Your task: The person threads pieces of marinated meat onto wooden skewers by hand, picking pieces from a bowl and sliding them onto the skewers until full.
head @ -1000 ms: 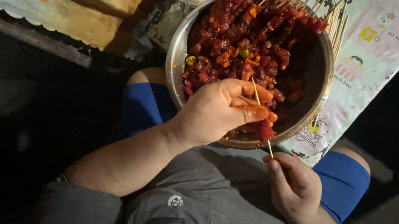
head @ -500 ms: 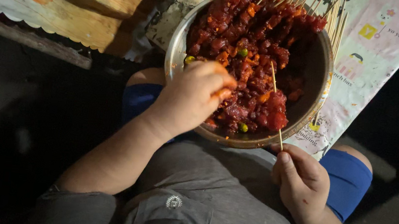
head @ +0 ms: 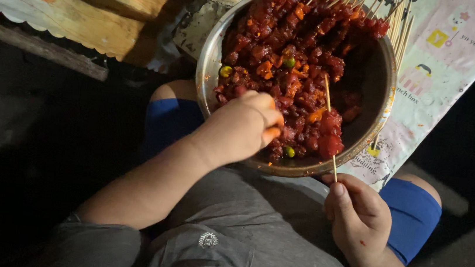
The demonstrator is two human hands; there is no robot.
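A round metal bowl (head: 382, 78) sits at the table's edge over my lap, filled with red marinated meat cubes (head: 294, 45) mixed with orange bits and a few green peas. My left hand (head: 241, 129) reaches into the near side of the bowl, fingers curled among the meat; what it grips is hidden. My right hand (head: 358, 217) pinches the lower end of a thin wooden skewer (head: 330, 122). The skewer slants up into the bowl with a red meat cube (head: 331, 134) threaded on it.
Several meat-loaded skewers (head: 399, 24) lean against the bowl's far rim. The bowl rests on a patterned plastic cloth (head: 451, 56) over a wooden table (head: 102, 25). My knees in blue and grey shorts are under the bowl. Dark floor lies on both sides.
My left hand let go of the skewer and moved left and down into the meat. My right hand kept the skewer, now tilted up into the bowl with a cube on it.
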